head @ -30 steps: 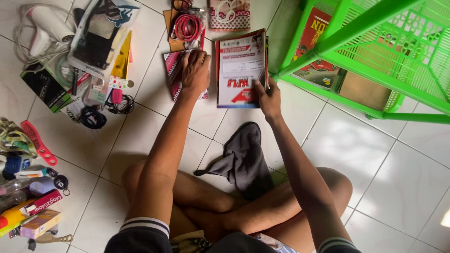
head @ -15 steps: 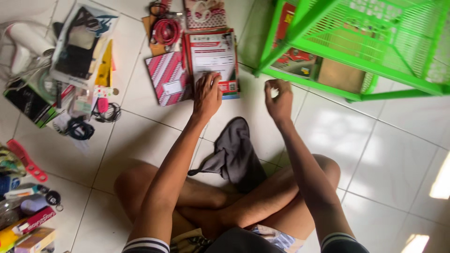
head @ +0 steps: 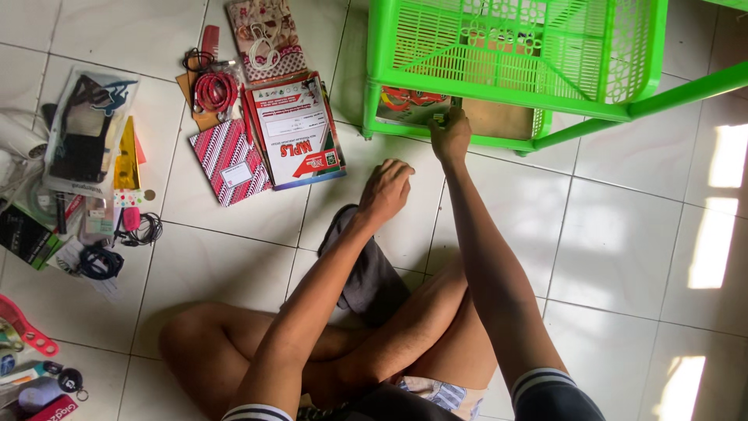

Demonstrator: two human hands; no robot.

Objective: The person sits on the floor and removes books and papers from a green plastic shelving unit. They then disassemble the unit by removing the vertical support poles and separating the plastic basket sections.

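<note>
Reaching: right hand (head: 450, 134) is stretching to the bottom shelf of the green rack (head: 514, 70), fingers curling at the edge of a red-printed book (head: 409, 105) lying there; whether it is pinching the book, cannot tell.
Left hand: left hand (head: 384, 191) is hovering over the tiled floor (head: 623, 234), loosely curled, holding nothing.
Cloth: grey cloth (head: 366, 273) is lying under the left forearm.
Booklets: striped notebook (head: 230, 161) and white booklet (head: 294, 129) are lying side by side, touching.

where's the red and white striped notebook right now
In the head view, the striped notebook lies on the floor tiles upper left, tucked against the left edge of the red-and-white booklet.
</note>
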